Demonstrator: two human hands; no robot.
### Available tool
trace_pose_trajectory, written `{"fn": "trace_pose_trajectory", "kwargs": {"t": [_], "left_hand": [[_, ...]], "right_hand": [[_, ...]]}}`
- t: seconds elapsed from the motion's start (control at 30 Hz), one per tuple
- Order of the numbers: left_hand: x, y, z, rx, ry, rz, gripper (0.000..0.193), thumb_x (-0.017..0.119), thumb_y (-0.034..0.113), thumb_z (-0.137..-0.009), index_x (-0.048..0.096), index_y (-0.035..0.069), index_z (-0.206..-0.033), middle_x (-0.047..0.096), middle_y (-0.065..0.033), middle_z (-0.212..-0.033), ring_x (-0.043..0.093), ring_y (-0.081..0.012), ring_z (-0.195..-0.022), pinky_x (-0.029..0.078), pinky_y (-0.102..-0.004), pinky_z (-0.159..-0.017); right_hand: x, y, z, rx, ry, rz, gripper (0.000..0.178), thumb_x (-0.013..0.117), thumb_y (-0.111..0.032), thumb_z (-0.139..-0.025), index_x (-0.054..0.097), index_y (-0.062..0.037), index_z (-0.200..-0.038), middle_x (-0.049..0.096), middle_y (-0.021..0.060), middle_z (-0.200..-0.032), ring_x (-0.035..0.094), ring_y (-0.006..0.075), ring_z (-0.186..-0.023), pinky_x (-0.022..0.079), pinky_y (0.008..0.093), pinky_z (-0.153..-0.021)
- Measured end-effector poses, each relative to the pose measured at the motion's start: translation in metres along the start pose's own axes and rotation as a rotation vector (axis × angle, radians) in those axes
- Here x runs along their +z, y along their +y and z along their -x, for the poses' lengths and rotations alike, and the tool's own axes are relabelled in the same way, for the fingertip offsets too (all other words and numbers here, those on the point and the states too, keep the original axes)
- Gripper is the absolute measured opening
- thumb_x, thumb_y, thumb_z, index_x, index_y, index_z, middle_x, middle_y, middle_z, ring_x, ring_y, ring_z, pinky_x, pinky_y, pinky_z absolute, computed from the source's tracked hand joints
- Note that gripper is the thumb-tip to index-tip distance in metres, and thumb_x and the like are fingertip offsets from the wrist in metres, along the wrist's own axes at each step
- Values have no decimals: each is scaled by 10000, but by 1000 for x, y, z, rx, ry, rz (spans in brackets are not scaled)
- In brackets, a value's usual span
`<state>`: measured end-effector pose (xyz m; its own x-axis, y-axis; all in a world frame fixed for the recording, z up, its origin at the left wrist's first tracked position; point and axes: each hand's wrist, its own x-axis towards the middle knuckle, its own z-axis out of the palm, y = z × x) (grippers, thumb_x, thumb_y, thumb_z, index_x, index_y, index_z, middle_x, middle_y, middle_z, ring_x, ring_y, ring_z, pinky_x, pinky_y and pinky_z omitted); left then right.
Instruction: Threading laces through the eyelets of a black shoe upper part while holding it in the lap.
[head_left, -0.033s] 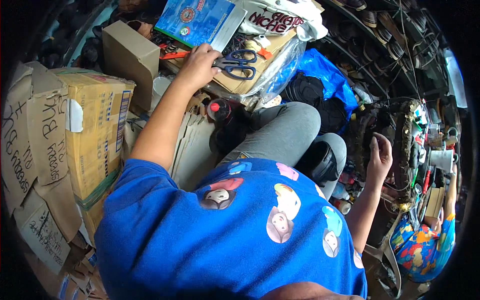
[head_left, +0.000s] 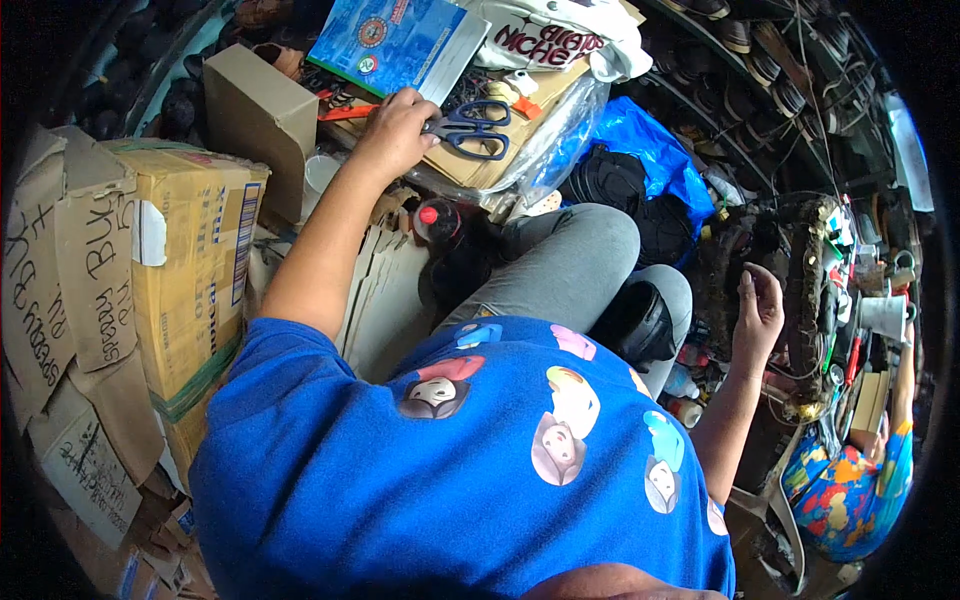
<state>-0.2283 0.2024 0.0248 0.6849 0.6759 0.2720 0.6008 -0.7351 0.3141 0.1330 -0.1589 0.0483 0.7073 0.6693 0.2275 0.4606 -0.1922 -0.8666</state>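
Note:
My left hand (head_left: 396, 132) reaches over the cardboard stack ahead of me. Its fingers are curled round the blade end of a pair of scissors (head_left: 480, 130) with dark blue handles, and most of the blades are hidden under it. Just beyond the fingers lies a blue book (head_left: 385, 45); beside the wrist is a flat orange object (head_left: 348, 113). My right hand (head_left: 762, 305) hangs in the air to the right of my knees, loosely bent, fingers apart and holding nothing.
Cardboard boxes (head_left: 195, 270) crowd my left. A red-capped bottle (head_left: 432, 218) stands near my leg. A blue plastic bag (head_left: 645, 150) and black items lie ahead. Shoes fill racks at upper right. At far right, a person in a multicoloured garment (head_left: 845, 490) extends an arm near a white cup (head_left: 884, 316).

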Motion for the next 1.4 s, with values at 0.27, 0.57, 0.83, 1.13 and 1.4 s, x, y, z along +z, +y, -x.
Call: {"fn": "trace_pose_trajectory", "kwargs": {"t": [0.27, 0.57, 0.83, 1.13, 1.4], "left_hand": [[-3, -3, -12, 1, 18, 182, 230, 683, 75, -762, 569, 36, -958, 607, -161, -945, 581, -364, -893, 462, -410, -789], [-12, -5, -39, -294, 43, 807, 271, 637, 164, -868, 590, 20, -1092, 624, -61, -873, 590, -167, -724, 486, -297, -667], [-50, 140, -54, 130, -191, 340, 322, 665, 288, -831, 658, 58, -1055, 654, -160, -776, 628, -293, -691, 493, -359, -681], [-1, 301, -59, 759, -529, 219, 234, 655, 204, -827, 645, 4, -948, 623, -185, -726, 641, -307, -722, 478, -384, -647], [54, 359, -58, 968, -127, 277, 324, 652, 353, -816, 658, 39, -894, 644, -170, -888, 631, -358, -821, 496, -434, -735]], "right_hand": [[-2, -15, 5, -42, -11, -50, 148, 593, -29, -907, 621, 4, -1049, 594, 16, -979, 546, 83, -905, 417, 215, -835], [10, -30, 6, -119, -23, -10, 133, 630, -57, -877, 650, -27, -1005, 552, 12, -898, 521, 87, -812, 411, 219, -731], [32, -97, 9, -507, -6, 318, 266, 702, -50, -753, 664, -67, -1016, 615, 129, -990, 597, 296, -918, 482, 359, -824], [1, -89, 37, -537, -81, 996, 308, 726, -290, -705, 600, -158, -952, 635, 17, -878, 564, 226, -894, 379, 366, -844], [-86, 27, 132, 209, -44, 410, 288, 704, -217, -777, 601, -53, -991, 641, 93, -797, 594, 201, -654, 436, 309, -558]]}}
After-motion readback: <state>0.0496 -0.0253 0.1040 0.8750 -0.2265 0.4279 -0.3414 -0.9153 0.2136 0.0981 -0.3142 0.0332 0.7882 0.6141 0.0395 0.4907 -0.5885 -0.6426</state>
